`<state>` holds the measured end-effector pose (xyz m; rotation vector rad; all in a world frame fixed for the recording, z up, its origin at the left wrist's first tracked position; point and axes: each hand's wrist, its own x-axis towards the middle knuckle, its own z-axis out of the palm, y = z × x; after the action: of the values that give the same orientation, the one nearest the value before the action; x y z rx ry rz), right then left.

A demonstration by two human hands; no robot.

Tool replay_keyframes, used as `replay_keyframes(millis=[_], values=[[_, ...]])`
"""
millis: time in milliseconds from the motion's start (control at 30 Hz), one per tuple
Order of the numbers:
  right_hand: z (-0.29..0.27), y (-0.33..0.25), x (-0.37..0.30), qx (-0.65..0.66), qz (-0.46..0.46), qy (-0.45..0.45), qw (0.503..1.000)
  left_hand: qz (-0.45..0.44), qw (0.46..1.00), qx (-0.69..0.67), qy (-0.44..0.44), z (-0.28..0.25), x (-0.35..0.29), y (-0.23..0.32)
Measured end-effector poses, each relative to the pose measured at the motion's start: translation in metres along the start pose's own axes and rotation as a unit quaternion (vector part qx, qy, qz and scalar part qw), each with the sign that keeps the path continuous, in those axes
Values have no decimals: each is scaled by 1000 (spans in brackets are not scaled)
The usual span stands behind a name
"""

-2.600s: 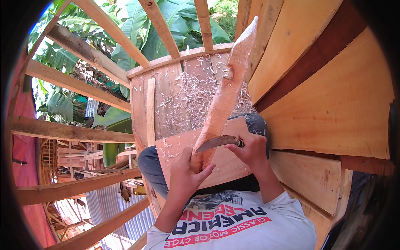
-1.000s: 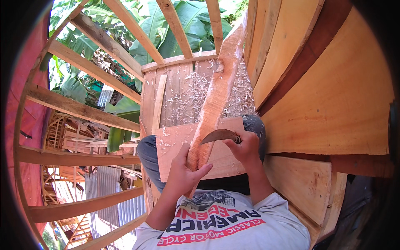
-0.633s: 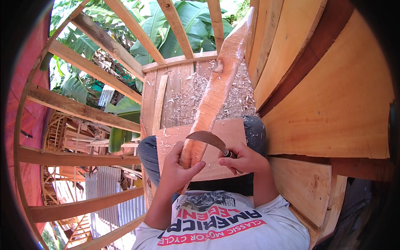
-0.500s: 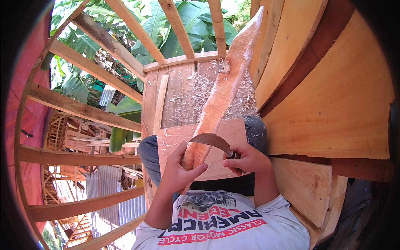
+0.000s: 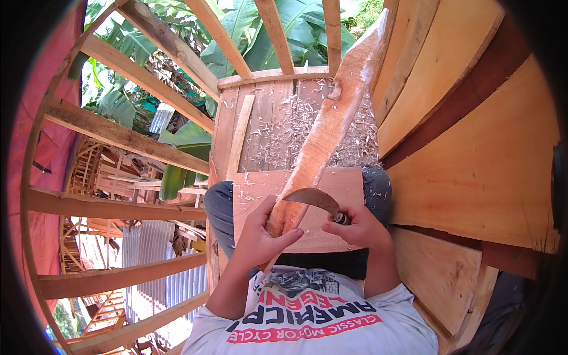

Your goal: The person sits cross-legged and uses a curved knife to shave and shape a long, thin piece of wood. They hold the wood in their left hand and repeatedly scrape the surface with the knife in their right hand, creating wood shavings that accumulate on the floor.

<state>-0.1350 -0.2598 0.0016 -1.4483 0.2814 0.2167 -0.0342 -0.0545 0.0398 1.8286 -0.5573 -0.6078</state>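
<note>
A long, rough-shaped plank [image 5: 322, 133], pale-edged and notched partway up, slants from my lap toward the far right. My left hand [image 5: 260, 236] is closed around its near end, the thumb stretched over the wood. In my right hand [image 5: 358, 228] is the dark handle of a curved knife [image 5: 315, 199]. The sickle-shaped blade lies across the plank just beyond my left hand, its tip toward the left. I cannot tell whether the edge touches the wood. Under the plank a flat square board [image 5: 254, 189] rests across my legs.
Wood shavings [image 5: 290, 127] litter the plank floor ahead, where a narrow strip of wood [image 5: 241, 136] lies. Slatted rails [image 5: 118, 207] stand on the left, with banana leaves beyond. A wooden panel wall [image 5: 473, 183] rises close on the right.
The whole view has shifted slightly, so the scene sits farther right. Both hands keep their grips, and the knife still crosses the plank at nearly the same place.
</note>
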Motion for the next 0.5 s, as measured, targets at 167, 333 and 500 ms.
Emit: replay_keyframes(millis=[167,333,500], values=[[-4,8,2,-8,2,2,1000,-3,1000,5,-12,0,4,-1],[6,2,7,22,37,51,998,-6,1000,-4,5,3,10,0],[7,9,11,3,48,12,999,-15,1000,19,17,1,8,-8]])
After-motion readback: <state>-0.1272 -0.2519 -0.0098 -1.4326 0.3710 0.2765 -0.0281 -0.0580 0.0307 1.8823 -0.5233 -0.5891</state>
